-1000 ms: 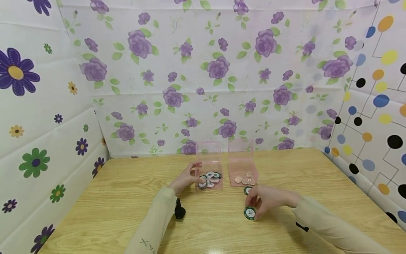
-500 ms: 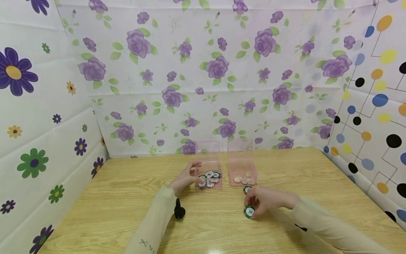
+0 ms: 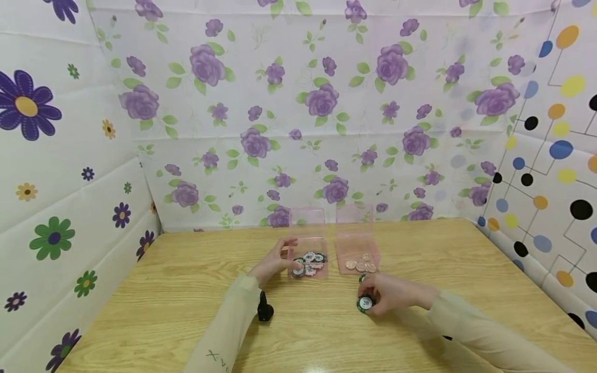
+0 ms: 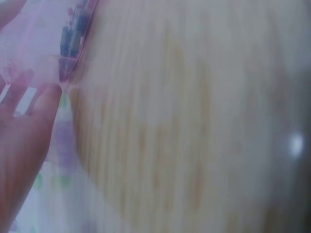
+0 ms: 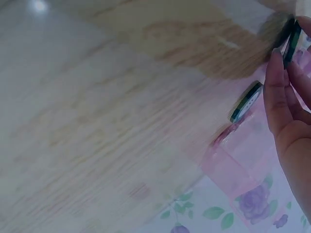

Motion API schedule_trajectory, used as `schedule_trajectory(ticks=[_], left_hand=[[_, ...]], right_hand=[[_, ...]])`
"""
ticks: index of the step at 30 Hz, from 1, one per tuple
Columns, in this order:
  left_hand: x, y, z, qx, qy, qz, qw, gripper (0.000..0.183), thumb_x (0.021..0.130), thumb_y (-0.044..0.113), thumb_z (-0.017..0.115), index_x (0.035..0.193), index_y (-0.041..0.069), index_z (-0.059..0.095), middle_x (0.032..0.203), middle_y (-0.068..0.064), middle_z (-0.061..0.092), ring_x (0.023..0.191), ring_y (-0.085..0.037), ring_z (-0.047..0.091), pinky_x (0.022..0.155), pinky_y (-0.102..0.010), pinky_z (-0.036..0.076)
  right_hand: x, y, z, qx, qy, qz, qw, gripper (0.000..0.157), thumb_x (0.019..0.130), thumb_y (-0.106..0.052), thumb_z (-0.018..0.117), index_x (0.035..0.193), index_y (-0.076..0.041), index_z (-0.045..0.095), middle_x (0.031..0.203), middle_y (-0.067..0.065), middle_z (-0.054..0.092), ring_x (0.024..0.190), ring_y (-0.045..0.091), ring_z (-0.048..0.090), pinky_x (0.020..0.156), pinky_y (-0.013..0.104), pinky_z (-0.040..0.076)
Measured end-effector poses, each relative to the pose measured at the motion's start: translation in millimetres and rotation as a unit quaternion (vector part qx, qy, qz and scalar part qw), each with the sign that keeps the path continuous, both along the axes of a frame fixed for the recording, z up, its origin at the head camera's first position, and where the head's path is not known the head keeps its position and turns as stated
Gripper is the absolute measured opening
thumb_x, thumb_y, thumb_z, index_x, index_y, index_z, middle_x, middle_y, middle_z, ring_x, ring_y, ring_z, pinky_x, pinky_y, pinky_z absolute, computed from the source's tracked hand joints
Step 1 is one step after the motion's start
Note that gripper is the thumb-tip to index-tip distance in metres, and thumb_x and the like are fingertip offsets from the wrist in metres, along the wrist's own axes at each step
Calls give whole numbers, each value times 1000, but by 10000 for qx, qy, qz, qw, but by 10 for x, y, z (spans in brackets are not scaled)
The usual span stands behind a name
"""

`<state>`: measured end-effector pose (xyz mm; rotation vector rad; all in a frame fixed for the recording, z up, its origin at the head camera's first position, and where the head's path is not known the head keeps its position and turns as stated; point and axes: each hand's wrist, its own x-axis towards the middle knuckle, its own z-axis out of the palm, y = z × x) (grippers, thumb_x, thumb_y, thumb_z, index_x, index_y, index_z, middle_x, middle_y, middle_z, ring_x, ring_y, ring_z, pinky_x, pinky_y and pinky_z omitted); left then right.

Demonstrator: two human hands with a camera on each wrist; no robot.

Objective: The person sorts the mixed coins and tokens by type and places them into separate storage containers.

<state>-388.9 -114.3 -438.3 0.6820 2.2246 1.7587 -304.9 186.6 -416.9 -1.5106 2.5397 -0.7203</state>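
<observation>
My right hand (image 3: 392,291) pinches a green-edged poker chip (image 3: 366,303), with the white face marked 20 turned toward me. Its thin green rim shows between thumb and fingers in the right wrist view. Just beyond these fingers a second green poker chip (image 5: 247,101) lies at the front of the right pink box, partly hidden in the head view. At the left, my left hand (image 3: 272,265) holds the left pink box (image 3: 304,244) by its left side, thumb at the front corner and fingers farther back. Several dark-edged and white poker chips (image 3: 309,257) lie in that box.
The right pink box (image 3: 347,249) stands beside the left one, lid up, with several coppery coins (image 3: 360,267) near its front. Both boxes are near the back of the wooden table (image 3: 205,259). Flowered cloth (image 3: 261,171) hangs behind; a small black device (image 3: 265,311) is at the left cuff.
My right hand has shifted a little away from me with the 20 chip, closer to the chip at the right box. My left hand keeps its place at the left box.
</observation>
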Motion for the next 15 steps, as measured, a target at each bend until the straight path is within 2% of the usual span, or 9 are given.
schedule_trajectory(ticks=[5, 9, 15], left_hand=[[-5, 1, -1, -18, 22, 3, 10000, 66, 58, 16, 61, 112, 22, 22, 111, 3, 22, 98, -20, 24, 70, -33, 29], [-17, -2, -12, 1, -19, 14, 10000, 66, 59, 16, 60, 112, 21, 21, 111, 4, 22, 98, -19, 23, 70, -34, 29], [2, 2, -8, -72, -84, 31, 9999, 65, 60, 16, 59, 112, 23, 21, 112, 4, 22, 98, -16, 23, 70, -34, 28]], right_hand=[[-27, -22, 94, -489, -177, 75, 9986, 25, 58, -13, 60, 81, -7, 51, 73, 2, 48, 59, 12, 46, 48, 19, 38], [-100, -34, 135, -553, -41, -64, 9984, 27, 58, -18, 60, 82, -9, 51, 76, 1, 46, 62, 11, 46, 50, 20, 38], [-177, -61, 160, -691, -101, -151, 9974, 29, 60, -21, 58, 86, -11, 50, 80, 1, 45, 64, 10, 46, 51, 22, 39]])
